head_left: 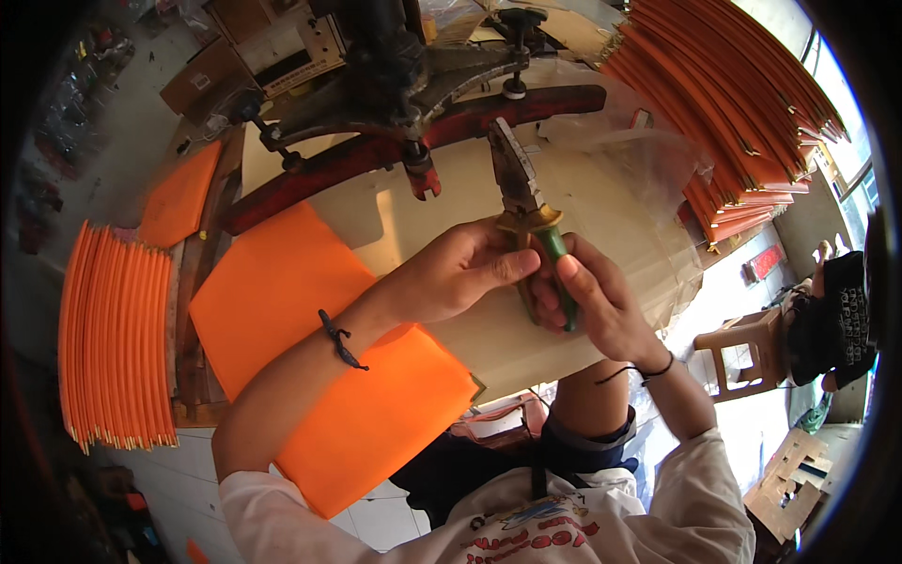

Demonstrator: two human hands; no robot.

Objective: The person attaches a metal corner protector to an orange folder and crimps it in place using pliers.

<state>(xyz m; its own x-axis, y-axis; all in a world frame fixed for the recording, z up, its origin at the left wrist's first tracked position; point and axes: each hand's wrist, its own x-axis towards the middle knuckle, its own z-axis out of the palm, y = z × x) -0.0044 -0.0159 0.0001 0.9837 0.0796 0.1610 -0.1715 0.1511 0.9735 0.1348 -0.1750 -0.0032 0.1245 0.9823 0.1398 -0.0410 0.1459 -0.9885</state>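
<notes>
A pair of pliers (516, 170) with dark metal jaws and green and yellow handles points up and away over the tan work surface. My right hand (599, 293) is closed round the green handles, its thumb along one of them. From the other side, my left hand (474, 268) is closed by the base of the jaws, its fingers partly hidden behind the pliers. Under my left forearm lies a flat orange folder-like piece (282, 273), reaching past the table's near edge.
Above the surface stands a black machine arm (385, 75) with a curved red bar (329, 174) and a forked red tip (426, 180). Stacked orange pieces rise at left (113, 338) and far right (723, 103). A brown stool (742, 355) and a person's dark clothing (832, 320) are at right.
</notes>
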